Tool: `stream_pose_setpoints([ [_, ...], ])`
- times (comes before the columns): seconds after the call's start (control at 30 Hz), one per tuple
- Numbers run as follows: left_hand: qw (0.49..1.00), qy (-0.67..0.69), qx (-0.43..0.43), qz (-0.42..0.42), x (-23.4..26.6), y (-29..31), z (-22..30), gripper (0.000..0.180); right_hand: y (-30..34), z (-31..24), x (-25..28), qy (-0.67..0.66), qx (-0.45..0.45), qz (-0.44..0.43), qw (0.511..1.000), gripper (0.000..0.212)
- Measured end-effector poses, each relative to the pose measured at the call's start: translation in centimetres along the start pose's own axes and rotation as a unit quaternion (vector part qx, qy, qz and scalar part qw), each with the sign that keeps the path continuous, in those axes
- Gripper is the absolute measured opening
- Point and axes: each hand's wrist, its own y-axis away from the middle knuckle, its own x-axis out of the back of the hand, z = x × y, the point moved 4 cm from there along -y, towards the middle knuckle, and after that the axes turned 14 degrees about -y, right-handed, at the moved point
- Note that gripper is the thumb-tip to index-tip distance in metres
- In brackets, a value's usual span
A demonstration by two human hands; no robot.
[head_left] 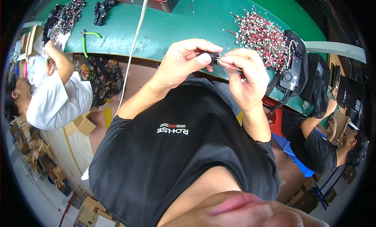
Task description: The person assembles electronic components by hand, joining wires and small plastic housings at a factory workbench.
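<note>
Close together over the bench's near edge, my two hands meet at a small black plastic part. My left hand pinches this part between thumb and fingers. The thumb and forefinger of my right hand close on a small pale end at the part's right side; its exact kind is too small to tell. Another small light piece shows against the right palm, partly hidden by the fingers. Just beyond my right hand lies a big pile of short red and black wires with white connectors.
On the green bench lie green-handled pliers, black parts and a red box of wires. A white cord hangs across the left. A black bag sits right. Co-workers work at left and right.
</note>
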Motion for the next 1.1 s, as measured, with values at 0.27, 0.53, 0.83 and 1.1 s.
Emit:
stream_pose_setpoints([
  [0.27,0.999,-0.044,-0.021,0.025,-0.3,0.1,0.4,0.025,0.1,-0.1,-0.3,0.011,0.009,0.012,1.000,0.040],
  [0.53,0.997,-0.017,0.033,0.071,0.0,0.0,-1.6,0.025,0.5,1.2,-1.1,0.057,0.058,0.009,0.997,0.038],
  [0.83,0.995,-0.031,0.013,0.093,0.1,0.0,-1.3,0.028,1.4,1.0,-1.1,0.183,0.166,0.004,0.969,0.033],
  [1.1,0.995,-0.033,0.079,0.051,-0.2,0.2,-1.0,0.030,1.4,1.6,-0.8,0.222,0.187,0.004,0.957,0.028],
])
